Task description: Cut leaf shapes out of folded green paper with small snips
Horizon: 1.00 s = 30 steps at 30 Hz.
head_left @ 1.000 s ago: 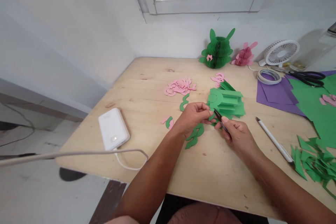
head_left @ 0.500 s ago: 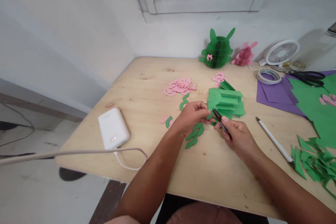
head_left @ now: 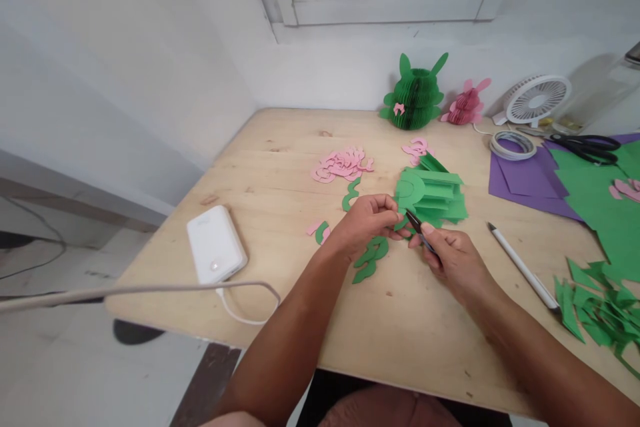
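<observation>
My left hand (head_left: 374, 217) is closed in a pinch on a piece of green paper (head_left: 401, 221), whose full outline is hidden by the fingers. My right hand (head_left: 450, 253) grips small dark scissors (head_left: 415, 221), their tips at the paper beside my left fingertips. Just beyond both hands lies a stack of pleated green paper (head_left: 440, 190), with a rounded shape on its left side. Wavy green cutouts (head_left: 371, 259) rest below my left hand, and another green cutout (head_left: 351, 195) lies above it.
Pink cutouts (head_left: 343, 165) lie farther back. Paper rabbits in green (head_left: 417, 100) and pink (head_left: 465, 105) stand by the wall near a fan (head_left: 537, 100). A white pen (head_left: 523, 267) and green scraps (head_left: 597, 303) are at right; a cabled power bank (head_left: 217, 245) is at left.
The scissors and the green paper at my fingertips have shifted very slightly. Both hands keep nearly the same place and grip.
</observation>
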{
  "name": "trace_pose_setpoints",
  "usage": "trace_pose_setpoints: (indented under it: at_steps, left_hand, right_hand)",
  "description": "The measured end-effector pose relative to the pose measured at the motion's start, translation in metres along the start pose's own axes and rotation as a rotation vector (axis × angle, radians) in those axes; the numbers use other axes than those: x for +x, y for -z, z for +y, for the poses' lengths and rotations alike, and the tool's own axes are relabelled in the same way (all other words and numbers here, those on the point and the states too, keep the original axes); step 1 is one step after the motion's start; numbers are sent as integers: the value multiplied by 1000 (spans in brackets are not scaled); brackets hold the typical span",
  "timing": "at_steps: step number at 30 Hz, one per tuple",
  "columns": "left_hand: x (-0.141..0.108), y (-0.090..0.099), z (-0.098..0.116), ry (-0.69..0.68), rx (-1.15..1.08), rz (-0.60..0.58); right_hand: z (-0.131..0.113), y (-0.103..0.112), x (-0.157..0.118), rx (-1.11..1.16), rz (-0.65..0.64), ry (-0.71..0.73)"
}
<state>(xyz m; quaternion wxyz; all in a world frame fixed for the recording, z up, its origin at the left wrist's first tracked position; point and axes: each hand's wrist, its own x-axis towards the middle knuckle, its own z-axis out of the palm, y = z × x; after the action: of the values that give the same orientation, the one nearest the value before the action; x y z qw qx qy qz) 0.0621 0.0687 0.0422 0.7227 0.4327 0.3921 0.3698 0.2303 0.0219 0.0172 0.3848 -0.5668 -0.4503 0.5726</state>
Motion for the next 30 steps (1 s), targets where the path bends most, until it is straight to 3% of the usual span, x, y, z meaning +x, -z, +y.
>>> trace_pose_setpoints:
  at_steps: [18, 30]
  left_hand:
    - [-1, 2, 4, 42, 29, -13]
    - [0, -7, -4, -60, -5, 72]
  right_hand:
    - [-4, -1, -1, -78, 8, 52]
    - [-6, -3, 0, -47, 74, 59]
